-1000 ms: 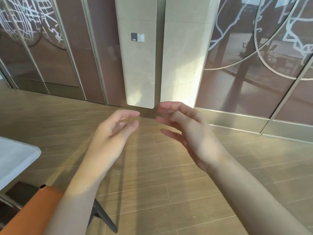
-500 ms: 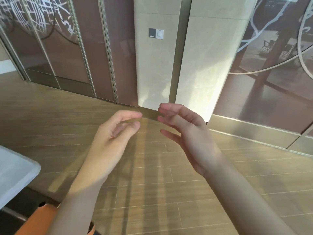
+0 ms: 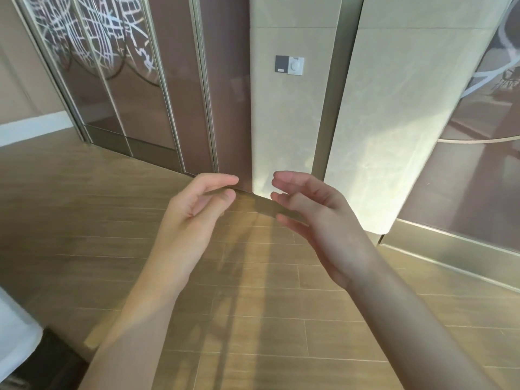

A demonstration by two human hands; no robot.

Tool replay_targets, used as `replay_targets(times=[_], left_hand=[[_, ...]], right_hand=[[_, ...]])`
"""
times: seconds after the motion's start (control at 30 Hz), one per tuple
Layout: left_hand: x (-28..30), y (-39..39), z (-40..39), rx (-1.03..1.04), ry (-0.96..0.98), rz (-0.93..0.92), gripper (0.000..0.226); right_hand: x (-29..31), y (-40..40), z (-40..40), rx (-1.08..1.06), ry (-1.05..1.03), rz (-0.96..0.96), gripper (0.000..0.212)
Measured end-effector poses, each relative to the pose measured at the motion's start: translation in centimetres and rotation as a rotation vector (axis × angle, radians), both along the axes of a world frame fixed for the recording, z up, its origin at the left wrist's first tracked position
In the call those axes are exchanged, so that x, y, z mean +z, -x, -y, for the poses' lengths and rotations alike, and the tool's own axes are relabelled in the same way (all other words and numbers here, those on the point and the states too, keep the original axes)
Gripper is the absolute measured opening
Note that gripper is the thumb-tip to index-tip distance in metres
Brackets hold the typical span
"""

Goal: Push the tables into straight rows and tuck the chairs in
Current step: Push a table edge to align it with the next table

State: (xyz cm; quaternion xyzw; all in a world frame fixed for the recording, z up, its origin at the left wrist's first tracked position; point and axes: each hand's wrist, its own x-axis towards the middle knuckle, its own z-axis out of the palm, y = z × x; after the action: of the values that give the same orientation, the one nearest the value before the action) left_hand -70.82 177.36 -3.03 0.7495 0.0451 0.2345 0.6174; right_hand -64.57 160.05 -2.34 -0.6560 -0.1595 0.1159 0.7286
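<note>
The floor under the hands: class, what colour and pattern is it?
Light brown wood-grain planks, seen in the head view.

We hold our left hand (image 3: 194, 218) and right hand (image 3: 318, 218) raised in front of us, palms turned toward each other, fingers loosely curved and holding nothing. A narrow gap parts the two sets of fingertips. Beyond the fingertips stands a pale stone pillar (image 3: 380, 122) with a wall switch (image 3: 289, 64) high above them. Below the fingers lies the wood-plank floor (image 3: 267, 305). Far down to the left of our left fingers shows a white table corner (image 3: 14, 333).
</note>
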Motion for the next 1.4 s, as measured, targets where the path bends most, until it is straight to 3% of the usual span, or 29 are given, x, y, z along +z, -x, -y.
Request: replay_targets(times=[0.2, 0.57, 1.03, 1.4], left_hand=[[0.9, -9.5, 0.1, -0.007, -0.005, 0.027, 0.034], [-0.9, -20.6, -5.3, 0.026, 0.015, -0.046, 0.035], [-0.8, -30.1, -27.5, 0.268, 0.036, -0.003, 0.030], [-0.8, -28.1, -41.2, 0.526, -0.062, -0.008, 0.023]], right_hand=[[1.0, -10.4, -0.4, 0.032, 0.009, 0.015, 0.026], [-0.2, -22.6, -6.5, 0.106, 0.067, -0.004, 0.023], [0.7, -35.2, -32.0, 0.400, 0.097, 0.073, 0.026], [0.8, -36.7, -48.4, 0.675, 0.068, 0.099, 0.029]])
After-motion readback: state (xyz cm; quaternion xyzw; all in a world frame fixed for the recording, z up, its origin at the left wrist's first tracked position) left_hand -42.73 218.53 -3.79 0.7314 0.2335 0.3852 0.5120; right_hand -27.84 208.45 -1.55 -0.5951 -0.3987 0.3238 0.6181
